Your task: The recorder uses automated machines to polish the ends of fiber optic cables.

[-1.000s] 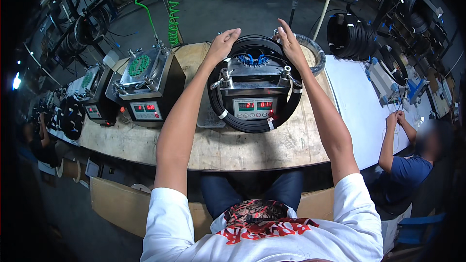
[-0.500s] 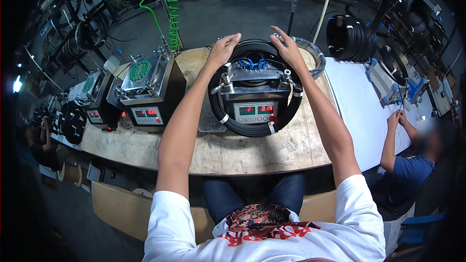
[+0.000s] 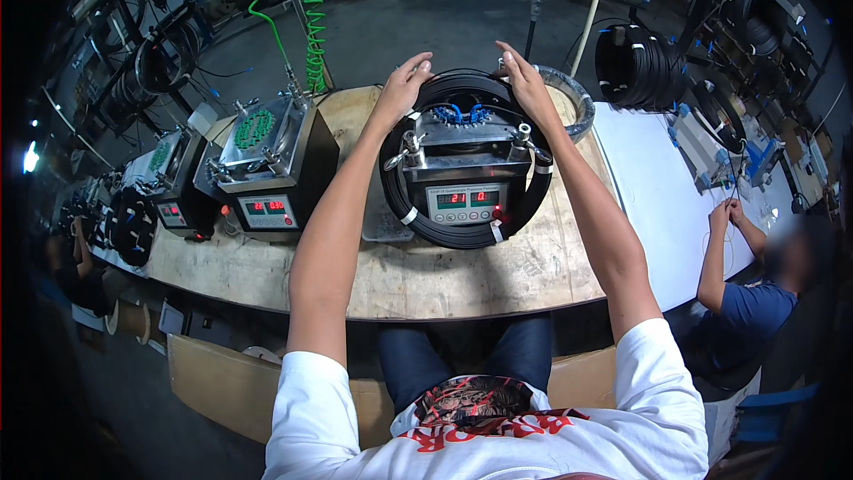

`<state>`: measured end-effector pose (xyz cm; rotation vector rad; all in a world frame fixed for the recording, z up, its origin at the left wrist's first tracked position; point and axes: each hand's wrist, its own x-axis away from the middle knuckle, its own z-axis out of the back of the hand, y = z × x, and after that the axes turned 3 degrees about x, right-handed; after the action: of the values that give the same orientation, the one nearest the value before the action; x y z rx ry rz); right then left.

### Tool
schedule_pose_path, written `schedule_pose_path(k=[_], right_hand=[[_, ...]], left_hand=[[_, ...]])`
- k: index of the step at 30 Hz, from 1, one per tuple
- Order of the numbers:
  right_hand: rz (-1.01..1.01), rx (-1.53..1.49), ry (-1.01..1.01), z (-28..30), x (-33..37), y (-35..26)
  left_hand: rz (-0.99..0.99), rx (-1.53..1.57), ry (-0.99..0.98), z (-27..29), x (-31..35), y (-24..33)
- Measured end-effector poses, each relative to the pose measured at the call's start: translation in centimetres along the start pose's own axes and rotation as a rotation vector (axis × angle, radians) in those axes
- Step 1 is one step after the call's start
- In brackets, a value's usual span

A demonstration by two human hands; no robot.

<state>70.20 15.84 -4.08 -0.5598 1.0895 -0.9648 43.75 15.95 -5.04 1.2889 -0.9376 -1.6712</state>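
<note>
A large coil of black cable (image 3: 526, 213), bound with white ties, hangs round the bench machine (image 3: 467, 204) in front of me. Blue connectors (image 3: 462, 114) sit in a ring on the machine's metal top plate. At the coil's far left side is my left hand (image 3: 402, 93), its fingers extended inward and curved, thumb close below them. My right hand (image 3: 526, 87) mirrors it at the far right side, with forefinger stretched and thumb apart. Both hands are beside the coil's upper edge; whether they touch it is unclear. No grip on the cable shows.
Two similar machines (image 3: 271, 169) with green connector rings stand to the left on the wooden bench (image 3: 426, 289). A grey hose ring (image 3: 582, 111) lies behind at right, by a white tabletop (image 3: 644, 178). A co-worker in blue (image 3: 751, 311) sits right; another person is far left.
My left hand has shifted slightly left and its fingers have spread a little higher. The right hand has barely moved. The red digits on the machines' displays differ; the coil is nearly unchanged.
</note>
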Motion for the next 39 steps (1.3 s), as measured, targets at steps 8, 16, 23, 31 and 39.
schedule_pose_path(k=[8, 16, 23, 31, 39], right_hand=[[-0.062, -0.032, 0.089, 0.0, 0.6, -0.7], [0.024, -0.072, 0.100, -0.1, 0.1, 0.7], [-0.005, -0.066, 0.024, 0.2, 0.4, 0.3], [0.024, -0.093, 0.088, -0.1, 0.5, -0.5], [0.036, -0.096, 0.017, -0.4, 0.6, -1.3]], left_hand=[[-0.169, -0.121, 0.181, 0.8, -0.1, -1.1], [-0.095, -0.096, 0.260, 1.0, 0.3, -0.9], [0.039, 0.006, 0.204, 1.0, 0.8, -0.4], [0.035, -0.049, 0.138, 1.0, 0.5, -0.2], [-0.020, -0.148, 0.065, 1.4, 0.4, -1.0]])
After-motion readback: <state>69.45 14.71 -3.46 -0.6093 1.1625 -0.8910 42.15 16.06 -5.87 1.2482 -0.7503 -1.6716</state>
